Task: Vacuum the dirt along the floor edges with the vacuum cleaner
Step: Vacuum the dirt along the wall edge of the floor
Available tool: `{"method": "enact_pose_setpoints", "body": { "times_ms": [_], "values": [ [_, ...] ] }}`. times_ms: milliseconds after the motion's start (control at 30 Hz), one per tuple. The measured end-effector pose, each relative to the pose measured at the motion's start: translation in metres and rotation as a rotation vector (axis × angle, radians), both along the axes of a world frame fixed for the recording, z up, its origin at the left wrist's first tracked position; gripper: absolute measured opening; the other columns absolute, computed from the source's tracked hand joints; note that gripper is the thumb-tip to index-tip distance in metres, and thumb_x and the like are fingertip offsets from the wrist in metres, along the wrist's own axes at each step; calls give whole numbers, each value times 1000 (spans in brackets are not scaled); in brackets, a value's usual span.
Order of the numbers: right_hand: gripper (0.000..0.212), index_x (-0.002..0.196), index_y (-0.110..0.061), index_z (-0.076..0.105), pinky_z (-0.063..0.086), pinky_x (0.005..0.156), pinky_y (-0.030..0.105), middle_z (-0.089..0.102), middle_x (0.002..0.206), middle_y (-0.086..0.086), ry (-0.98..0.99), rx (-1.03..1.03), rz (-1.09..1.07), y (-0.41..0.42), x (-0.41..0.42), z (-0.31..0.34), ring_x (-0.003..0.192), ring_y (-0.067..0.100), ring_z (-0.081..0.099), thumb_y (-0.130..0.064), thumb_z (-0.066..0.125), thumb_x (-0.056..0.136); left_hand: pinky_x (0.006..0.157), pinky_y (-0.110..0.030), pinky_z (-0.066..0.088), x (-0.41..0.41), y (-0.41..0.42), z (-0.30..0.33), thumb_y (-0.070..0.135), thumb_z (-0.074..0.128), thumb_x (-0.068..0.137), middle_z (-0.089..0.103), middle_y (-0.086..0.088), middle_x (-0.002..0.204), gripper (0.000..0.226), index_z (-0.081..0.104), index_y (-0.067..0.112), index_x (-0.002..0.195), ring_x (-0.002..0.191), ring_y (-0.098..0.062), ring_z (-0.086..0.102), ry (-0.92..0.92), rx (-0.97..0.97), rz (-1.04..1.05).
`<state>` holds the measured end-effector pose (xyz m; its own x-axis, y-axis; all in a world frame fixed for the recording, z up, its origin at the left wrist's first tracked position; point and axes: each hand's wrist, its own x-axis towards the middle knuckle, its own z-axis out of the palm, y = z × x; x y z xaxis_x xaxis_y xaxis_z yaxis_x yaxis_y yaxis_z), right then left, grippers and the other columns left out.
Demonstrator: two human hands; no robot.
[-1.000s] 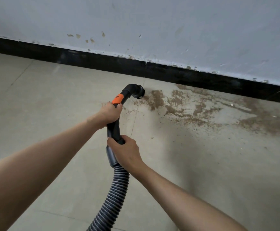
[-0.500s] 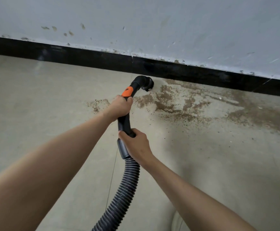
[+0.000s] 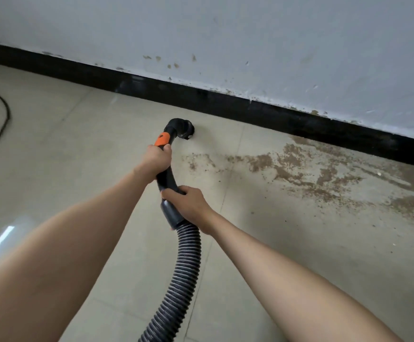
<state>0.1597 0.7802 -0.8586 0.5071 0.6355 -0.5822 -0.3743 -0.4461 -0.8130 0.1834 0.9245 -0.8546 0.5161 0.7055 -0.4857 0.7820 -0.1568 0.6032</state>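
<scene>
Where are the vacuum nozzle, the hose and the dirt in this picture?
nozzle [image 3: 182, 129]: head view, on its black curved end near the floor.
hose [image 3: 185, 262]: head view, on its ribbed middle.
dirt [image 3: 289, 160]: head view, on a brown patch beside the black baseboard.

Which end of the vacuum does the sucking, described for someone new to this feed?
Find the black skirting board under the white wall. Just before it on the tiled floor sits the black nozzle, a bent elbow beyond the orange band, unlike the ribbed hose trailing back.
</scene>
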Motion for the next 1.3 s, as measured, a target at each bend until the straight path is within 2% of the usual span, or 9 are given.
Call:
{"method": "enact_pose_setpoints", "body": {
  "times_ms": [200,267,367,500,733,867,1000,1100,1300],
  "values": [
    [20,79,-8,57,57,61,44,60,74,11,119,28,175,52,-51,12,57,29,58,-25,67,81,58,-31,41,-85,53,12,32,36,99,48,-7,80,41,47,0,124,74,-25,51,-9,-27,209],
    [20,80,-9,57,58,62,45,60,75,10,134,29,203,58,-72,12,58,29,58,-27,66,80,54,-29,39,-109,58,13,32,36,100,48,-7,78,40,47,0,121,68,-22,50,13,-11,234],
    [23,81,-12,58,59,68,48,63,78,8,96,3,249,56,-96,9,63,29,62,-34,65,75,61,-30,40,-135,55,10,32,36,99,49,-10,82,42,46,-1,121,74,-26,51,44,33,254],
    [27,78,-18,58,58,75,51,64,79,5,50,-10,282,38,-111,1,69,29,63,-43,64,67,53,-28,36,-155,37,4,32,36,97,47,-6,78,38,42,2,119,65,-18,48,39,41,264],
    [23,76,-21,57,55,68,36,61,74,-3,-53,-9,282,14,-119,-5,65,20,59,-43,63,73,54,-29,36,-163,16,-1,33,39,95,47,-5,81,35,41,5,116,67,-17,47,26,-29,290],
    [24,78,-22,57,54,69,35,61,74,-3,-70,-11,298,12,-119,-4,66,20,59,-45,62,73,54,-27,41,-161,19,-1,35,40,94,50,-6,79,32,47,6,106,66,-19,51,18,-81,303],
    [24,76,-23,56,49,63,29,60,73,-5,-99,-18,294,12,-117,-7,64,17,58,-47,60,75,68,-36,52,-157,19,-1,39,39,95,53,-11,81,37,45,4,104,69,-29,58,-36,-165,328],
    [29,75,-23,54,47,58,26,60,72,-6,-115,-19,268,14,-117,-8,62,15,57,-51,57,78,60,-33,52,-152,19,-2,35,38,96,52,-13,72,34,42,2,103,55,-28,57,-107,-230,347],
    [30,73,-24,54,47,57,26,60,71,-6,-137,-16,228,19,-112,-11,62,14,58,-54,56,76,54,-31,49,-142,21,-1,36,37,97,50,-13,75,36,41,2,108,53,-26,55,-118,-238,322]
  ]
}}
